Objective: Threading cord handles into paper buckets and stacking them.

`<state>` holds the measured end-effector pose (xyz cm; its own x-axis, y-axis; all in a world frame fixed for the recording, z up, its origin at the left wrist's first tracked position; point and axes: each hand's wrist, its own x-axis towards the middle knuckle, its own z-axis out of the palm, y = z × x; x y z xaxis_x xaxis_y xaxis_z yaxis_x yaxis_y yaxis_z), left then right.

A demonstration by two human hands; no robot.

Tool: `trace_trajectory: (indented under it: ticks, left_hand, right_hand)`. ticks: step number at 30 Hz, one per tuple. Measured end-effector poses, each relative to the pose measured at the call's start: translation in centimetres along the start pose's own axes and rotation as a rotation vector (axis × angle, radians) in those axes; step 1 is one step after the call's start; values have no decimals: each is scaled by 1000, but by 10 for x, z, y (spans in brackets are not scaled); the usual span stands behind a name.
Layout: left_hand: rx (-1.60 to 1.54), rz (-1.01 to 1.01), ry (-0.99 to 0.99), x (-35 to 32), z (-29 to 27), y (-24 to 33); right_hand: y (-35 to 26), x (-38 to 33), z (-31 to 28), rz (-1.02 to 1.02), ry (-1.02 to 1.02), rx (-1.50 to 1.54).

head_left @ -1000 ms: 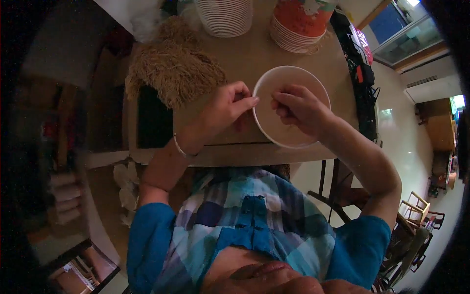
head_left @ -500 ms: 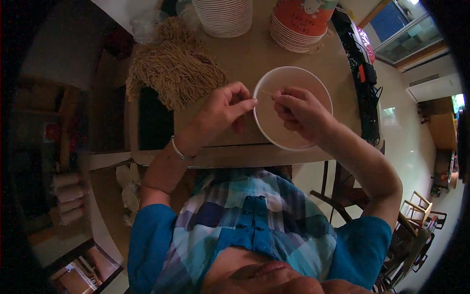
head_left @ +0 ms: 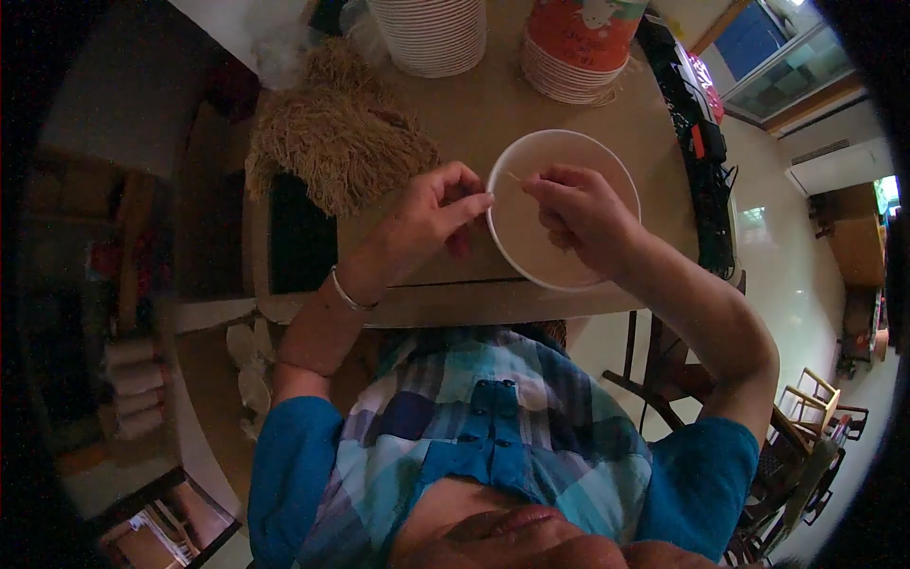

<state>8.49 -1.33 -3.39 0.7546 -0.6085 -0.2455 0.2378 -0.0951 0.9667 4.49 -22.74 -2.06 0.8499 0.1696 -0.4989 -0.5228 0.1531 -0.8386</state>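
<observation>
A white round paper bucket (head_left: 569,275) stands mouth up on the table, in front of me and slightly right. My left hand (head_left: 438,213) is closed at its left rim, thumb and forefinger pinched against the edge. Over the bucket's mouth, my right hand (head_left: 583,209) pinches a thin tan cord (head_left: 513,176), whose short end sticks out leftward toward the rim. The rest of the cord is hidden by the fingers. Beyond my left hand lies a large heap of tan cords (head_left: 336,142).
A stack of white paper buckets (head_left: 436,43) and a stack of orange printed buckets (head_left: 580,47) stand at the table's far side. Black equipment with cables (head_left: 706,180) runs along the right table edge. Clear plastic bags (head_left: 280,47) lie far left.
My right hand has shifted slightly left with the cord. The left hand and the bucket have moved very slightly left in the picture.
</observation>
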Motion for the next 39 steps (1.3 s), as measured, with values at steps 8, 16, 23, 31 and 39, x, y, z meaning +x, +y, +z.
trace_trajectory:
  ticks: [8, 16, 23, 31, 39]
  left_hand:
    - [22, 65, 47, 5, -2, -2]
    - [-15, 156, 34, 14, -5, -10]
    - [12, 155, 3, 15, -7, -11]
    - [-6, 163, -11, 13, -6, -9]
    - [20, 172, -21, 13, -9, -10]
  right_hand:
    - [-1, 4, 3, 27, -18, 18]
    - [0, 5, 2, 10, -26, 10]
    - [-1, 6, 6, 5, -22, -10]
    - [-1, 8, 6, 10, -29, 13]
    - [-1, 10, 10, -22, -29, 22]
